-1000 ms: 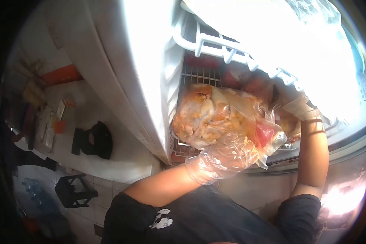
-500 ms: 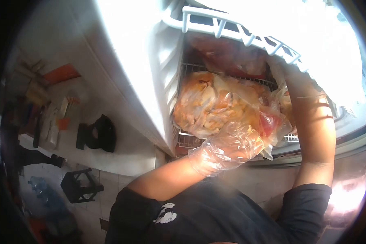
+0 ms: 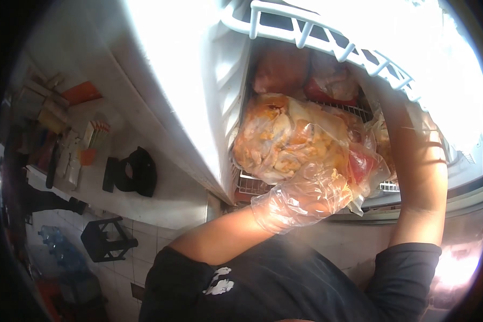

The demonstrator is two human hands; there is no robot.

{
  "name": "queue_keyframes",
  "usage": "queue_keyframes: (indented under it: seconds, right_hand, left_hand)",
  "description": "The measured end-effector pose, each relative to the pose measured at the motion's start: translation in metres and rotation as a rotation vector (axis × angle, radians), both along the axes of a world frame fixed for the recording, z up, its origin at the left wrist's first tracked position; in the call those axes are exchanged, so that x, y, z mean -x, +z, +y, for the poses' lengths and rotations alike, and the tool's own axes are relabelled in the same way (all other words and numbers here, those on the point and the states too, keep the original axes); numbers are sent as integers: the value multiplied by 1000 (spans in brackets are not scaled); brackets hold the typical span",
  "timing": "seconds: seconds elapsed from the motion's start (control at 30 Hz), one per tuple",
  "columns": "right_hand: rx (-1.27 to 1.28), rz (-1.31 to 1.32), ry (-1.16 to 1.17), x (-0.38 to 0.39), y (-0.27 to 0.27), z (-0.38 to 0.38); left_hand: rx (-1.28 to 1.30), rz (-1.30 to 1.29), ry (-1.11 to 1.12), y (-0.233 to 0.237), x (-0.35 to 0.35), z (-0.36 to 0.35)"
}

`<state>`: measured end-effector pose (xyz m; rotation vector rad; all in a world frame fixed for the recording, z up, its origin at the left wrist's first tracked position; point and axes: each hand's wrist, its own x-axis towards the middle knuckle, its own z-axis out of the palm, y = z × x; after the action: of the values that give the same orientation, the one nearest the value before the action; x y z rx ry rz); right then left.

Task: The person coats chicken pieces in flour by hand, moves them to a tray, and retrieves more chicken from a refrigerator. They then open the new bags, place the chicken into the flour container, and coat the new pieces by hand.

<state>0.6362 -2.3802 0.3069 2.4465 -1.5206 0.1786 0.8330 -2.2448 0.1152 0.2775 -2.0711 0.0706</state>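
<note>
A large clear bag of orange-tinged raw meat (image 3: 284, 139) lies on a wire shelf (image 3: 255, 183) inside an open fridge. My left hand (image 3: 316, 196), in a clear plastic glove, is closed on the lower edge of this bag, beside a red patch in the plastic. My right arm reaches up and inward along the right side of the fridge; its hand is hidden behind the white rack. Near it, farther in, lie a bag of pinkish meat (image 3: 333, 80) and a reddish bag (image 3: 282, 70).
A white wire rack (image 3: 316, 32) crosses above the bags. At the left are a white counter (image 3: 172, 206) with a black cap (image 3: 138, 172), a black stool (image 3: 108, 240) on the tiled floor and a large clear bottle (image 3: 61, 249).
The reddish and pinkish bags deeper in the fridge now show more separately. The whole view has shifted slightly, while my left hand keeps its place on the bag.
</note>
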Motion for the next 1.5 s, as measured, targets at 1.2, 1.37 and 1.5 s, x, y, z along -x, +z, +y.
queue_keyframes:
  seconds: [1.2, 1.37, 1.5]
  right_hand:
    - [4, -335, -201, 85, -77, 101]
    - [13, -358, -215, 93, -78, 101]
    - [15, -371, -224, 95, -80, 102]
  left_hand:
    - [65, -126, 91, -18, 4, 1]
    - [39, -82, -3, -22, 4, -5]
    - [23, -81, 16, -12, 3, 0]
